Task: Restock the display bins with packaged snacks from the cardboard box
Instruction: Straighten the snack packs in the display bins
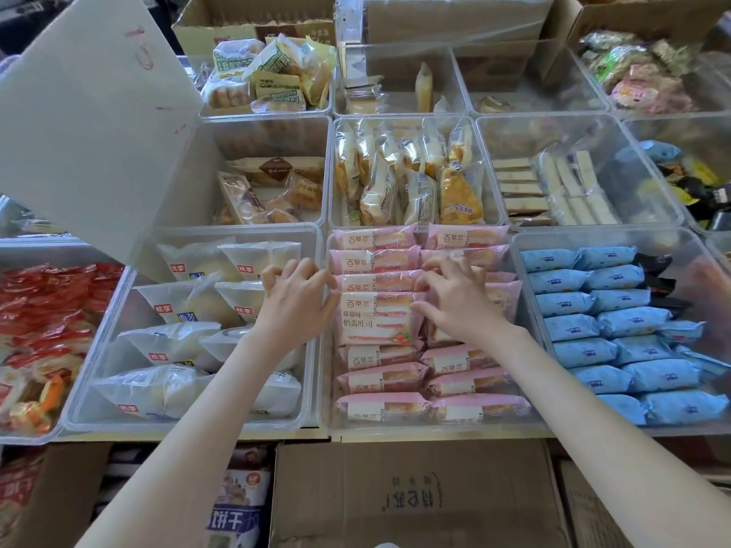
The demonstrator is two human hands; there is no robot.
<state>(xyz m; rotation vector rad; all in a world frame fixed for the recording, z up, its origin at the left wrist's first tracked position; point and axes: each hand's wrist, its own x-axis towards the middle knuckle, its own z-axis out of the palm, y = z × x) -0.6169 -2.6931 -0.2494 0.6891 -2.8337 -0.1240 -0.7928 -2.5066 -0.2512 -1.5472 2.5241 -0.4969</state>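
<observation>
Pinching both ends of a pink packet [375, 318] in the curled fingers of left hand [294, 306] and right hand [459, 304], mid-row in the nearly packed near-middle bin [325, 381]; probably well along, with sparser far bins [399, 113] yet to fill, cardboard box [415, 496] nearest.

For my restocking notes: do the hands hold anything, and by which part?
The raised pink packet, by its side edges: left hand at the left edge, right hand at the right. Grip or mere touch cannot be told.
</observation>
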